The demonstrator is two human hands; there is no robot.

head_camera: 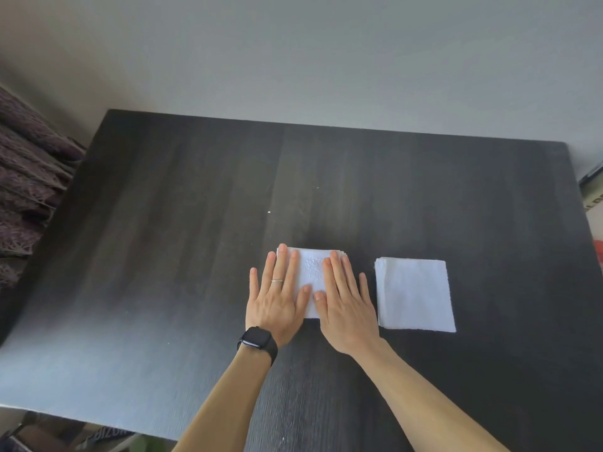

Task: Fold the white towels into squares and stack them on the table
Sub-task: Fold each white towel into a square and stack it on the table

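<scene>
A folded white towel point(311, 272) lies on the dark wooden table point(195, 239), near the middle. My left hand point(277, 298) presses flat on its left side with straight fingers; a ring and a black watch show on that arm. My right hand point(347, 301) lies flat on the towel's right side, fingers straight. Both hands cover much of the towel. To the right, apart from it, sits a stack of folded white towels point(414, 295), square in outline.
A purple patterned fabric point(26, 190) hangs beyond the table's left edge. A grey wall point(293, 60) stands behind the table. Boxes and an orange object point(598, 256) show at the right edge, and cardboard point(98, 435) below the table's front left corner.
</scene>
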